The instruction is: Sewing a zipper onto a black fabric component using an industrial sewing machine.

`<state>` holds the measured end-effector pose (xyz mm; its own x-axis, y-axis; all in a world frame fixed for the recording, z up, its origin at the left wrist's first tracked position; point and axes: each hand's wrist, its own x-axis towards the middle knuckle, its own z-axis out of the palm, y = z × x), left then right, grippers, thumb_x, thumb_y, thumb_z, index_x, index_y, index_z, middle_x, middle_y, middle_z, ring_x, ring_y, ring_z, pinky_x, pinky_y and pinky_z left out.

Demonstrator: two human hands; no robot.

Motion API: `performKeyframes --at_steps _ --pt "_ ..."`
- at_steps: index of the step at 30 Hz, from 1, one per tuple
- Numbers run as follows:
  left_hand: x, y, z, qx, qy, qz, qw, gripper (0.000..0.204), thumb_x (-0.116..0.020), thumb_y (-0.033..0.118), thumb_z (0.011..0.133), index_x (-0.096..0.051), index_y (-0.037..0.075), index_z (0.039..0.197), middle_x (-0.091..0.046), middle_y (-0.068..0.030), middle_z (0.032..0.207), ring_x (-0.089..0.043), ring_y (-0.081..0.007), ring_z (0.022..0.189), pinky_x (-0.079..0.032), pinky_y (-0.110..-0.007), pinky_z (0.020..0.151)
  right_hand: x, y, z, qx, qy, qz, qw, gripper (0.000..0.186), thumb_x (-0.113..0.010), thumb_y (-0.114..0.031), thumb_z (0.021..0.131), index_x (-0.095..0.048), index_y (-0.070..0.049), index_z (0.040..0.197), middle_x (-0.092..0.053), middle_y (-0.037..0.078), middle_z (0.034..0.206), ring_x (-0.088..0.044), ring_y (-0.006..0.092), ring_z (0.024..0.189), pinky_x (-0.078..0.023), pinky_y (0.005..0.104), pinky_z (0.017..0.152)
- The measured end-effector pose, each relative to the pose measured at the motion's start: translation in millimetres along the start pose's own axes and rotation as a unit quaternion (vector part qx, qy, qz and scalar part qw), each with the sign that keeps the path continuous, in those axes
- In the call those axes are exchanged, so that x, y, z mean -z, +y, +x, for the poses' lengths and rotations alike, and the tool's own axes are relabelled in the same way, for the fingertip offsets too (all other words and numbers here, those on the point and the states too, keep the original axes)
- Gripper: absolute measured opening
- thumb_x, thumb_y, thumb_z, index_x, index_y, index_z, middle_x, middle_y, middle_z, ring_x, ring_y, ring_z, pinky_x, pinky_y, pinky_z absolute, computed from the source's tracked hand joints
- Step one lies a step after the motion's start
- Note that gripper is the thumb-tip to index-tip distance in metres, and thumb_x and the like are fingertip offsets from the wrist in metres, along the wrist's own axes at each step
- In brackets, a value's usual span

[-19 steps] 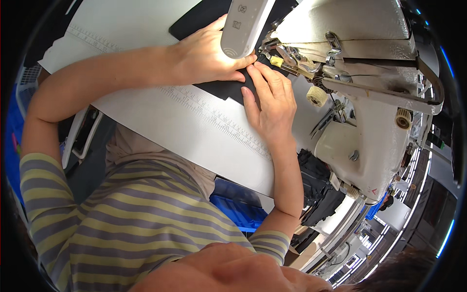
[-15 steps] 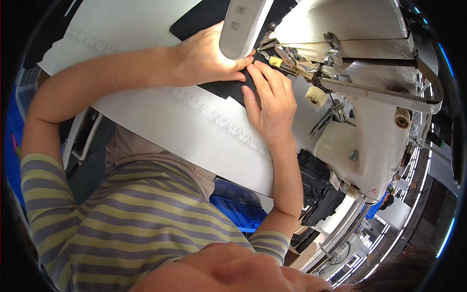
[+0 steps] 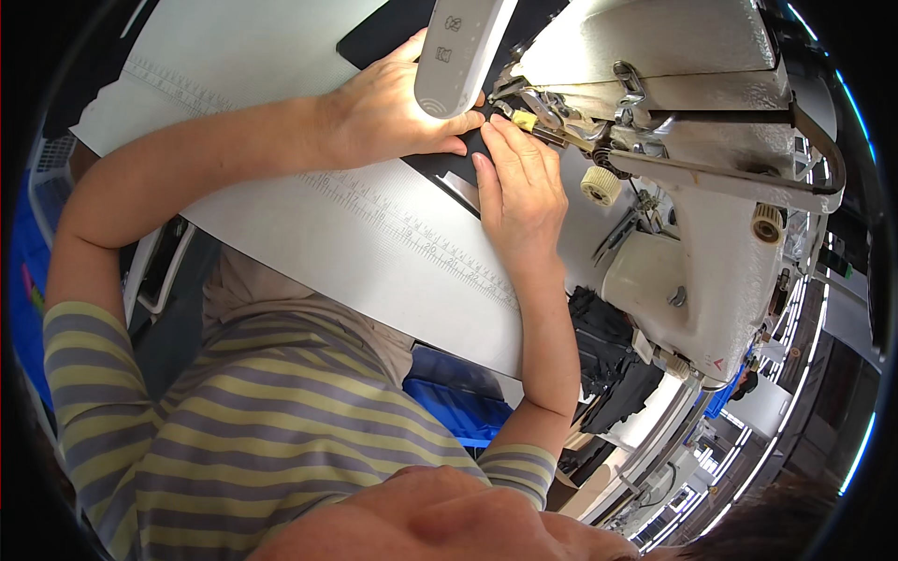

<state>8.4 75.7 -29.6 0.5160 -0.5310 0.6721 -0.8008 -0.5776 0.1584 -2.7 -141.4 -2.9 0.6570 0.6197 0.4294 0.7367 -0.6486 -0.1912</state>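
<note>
Black cloth (image 3: 432, 165) lies on the white table under the fingers of both hands, beside the presser foot area of a white sewing machine (image 3: 697, 252). My left hand (image 3: 374, 112) rests on the cloth with its fingers spread; a white lamp head (image 3: 458, 61) hides part of them. Close by, my right hand (image 3: 526, 182) presses its outstretched fingertips on the cloth, thumb a little apart. The two hands nearly touch at the fingertips, next to a small yellow piece (image 3: 525, 121) on the machine. Beneath the lamp, the needle is hidden.
A printed ruler scale (image 3: 402, 224) runs along the white tabletop (image 3: 374, 285). Dark cloth pieces (image 3: 613, 360) are heaped right of my right forearm. A blue bin (image 3: 458, 407) sits below the table edge. Cream knobs (image 3: 601, 186) jut from the machine.
The black cloth has slid away from me, baring a shiny metal strip near my right thumb. Both hands stay on the cloth in almost the same place.
</note>
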Motion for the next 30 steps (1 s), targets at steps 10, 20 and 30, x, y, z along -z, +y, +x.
performKeyframes --at_steps 10,20,30 --pt "-4.4 -6.2 3.4 0.004 -0.008 0.018 1.000 0.034 -0.070 0.029 0.082 -0.068 0.010 0.110 -0.063 0.0000 0.110 -0.059 -0.0169 0.099 -0.032 -0.052 0.108 13.3 -1.0 -9.1 -0.180 0.037 0.172 0.968 0.022 -0.065 -0.012 0.088 -0.067 -0.002 0.107 -0.069 0.010 0.102 -0.066 0.0200 0.081 -0.052 0.0313 0.070" --pt "-2.1 -2.3 0.4 0.005 -0.014 -0.012 1.000 0.035 -0.070 0.030 0.082 -0.068 0.011 0.111 -0.065 -0.0016 0.116 -0.061 -0.0169 0.102 -0.032 -0.055 0.108 15.5 48.4 -6.4 -0.254 -0.022 0.796 0.549 0.026 -0.059 -0.023 0.095 -0.065 -0.001 0.108 -0.069 0.010 0.095 -0.061 0.0168 0.071 -0.049 0.0298 0.064" --pt "-0.3 -5.8 -1.0 -0.013 0.007 0.003 1.000 0.041 -0.069 0.038 0.079 -0.069 0.013 0.112 -0.064 -0.0001 0.122 -0.059 -0.0162 0.109 -0.027 -0.055 0.110 -4.3 14.2 2.1 -0.005 0.063 -0.008 0.998 0.028 -0.076 -0.012 0.075 -0.072 -0.009 0.103 -0.069 0.005 0.107 -0.064 0.0236 0.097 -0.049 0.0363 0.086"
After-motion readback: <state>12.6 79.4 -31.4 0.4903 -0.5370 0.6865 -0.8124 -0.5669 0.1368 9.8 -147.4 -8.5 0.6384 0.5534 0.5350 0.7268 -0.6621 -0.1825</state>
